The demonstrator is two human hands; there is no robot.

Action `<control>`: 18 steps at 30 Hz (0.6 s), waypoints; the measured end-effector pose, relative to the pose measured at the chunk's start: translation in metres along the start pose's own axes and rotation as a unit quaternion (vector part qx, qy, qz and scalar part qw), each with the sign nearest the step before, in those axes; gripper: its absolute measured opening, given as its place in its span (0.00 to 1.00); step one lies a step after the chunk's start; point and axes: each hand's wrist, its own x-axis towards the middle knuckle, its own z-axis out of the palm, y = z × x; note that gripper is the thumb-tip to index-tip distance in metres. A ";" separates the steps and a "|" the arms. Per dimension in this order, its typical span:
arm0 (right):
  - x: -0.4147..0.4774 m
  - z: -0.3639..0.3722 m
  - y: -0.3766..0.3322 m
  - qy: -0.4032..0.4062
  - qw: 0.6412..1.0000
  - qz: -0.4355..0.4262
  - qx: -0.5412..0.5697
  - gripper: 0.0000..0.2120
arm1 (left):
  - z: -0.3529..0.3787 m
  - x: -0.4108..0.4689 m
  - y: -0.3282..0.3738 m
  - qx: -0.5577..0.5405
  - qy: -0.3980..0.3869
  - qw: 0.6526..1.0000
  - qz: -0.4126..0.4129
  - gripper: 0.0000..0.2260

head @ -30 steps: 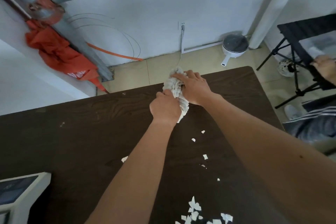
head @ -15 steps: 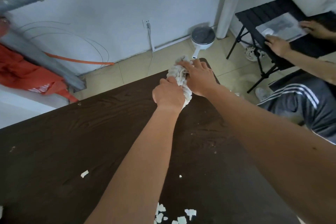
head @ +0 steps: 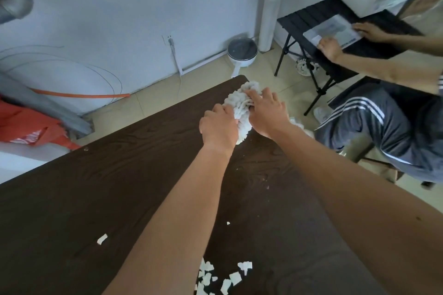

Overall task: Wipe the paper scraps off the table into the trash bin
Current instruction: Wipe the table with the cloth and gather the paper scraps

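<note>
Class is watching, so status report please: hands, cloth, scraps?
Left hand, right hand grip white shaggy cloth, far corner of dark wooden table. White paper scraps unswept, near side. Person seated alongside.

Dark wood-grain bench. Paper scraps clustered at near edge; lone scrap well apart, left; tiny fleck mid-bench. Bunched white cloth at far corner, contact unclear.

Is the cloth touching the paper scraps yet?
No, left hand and right hand grip the cloth near the table's far corner, away from paper scraps.
</note>
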 end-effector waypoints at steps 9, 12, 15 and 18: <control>-0.082 -0.004 0.021 0.019 0.997 0.062 -0.032 0.21 | 0.001 -0.048 0.003 -0.043 0.062 0.993 0.096 0.19; -0.106 -0.004 0.014 -0.009 0.993 0.091 -0.071 0.25 | 0.002 -0.049 -0.005 -0.030 0.072 0.987 0.138 0.23; -0.122 0.005 -0.010 -0.017 0.992 0.093 -0.082 0.26 | 0.006 -0.052 -0.017 -0.011 0.073 0.984 0.162 0.24; -0.128 0.017 -0.035 -0.021 0.992 0.093 -0.079 0.25 | 0.012 -0.062 -0.039 -0.015 0.069 0.985 0.157 0.24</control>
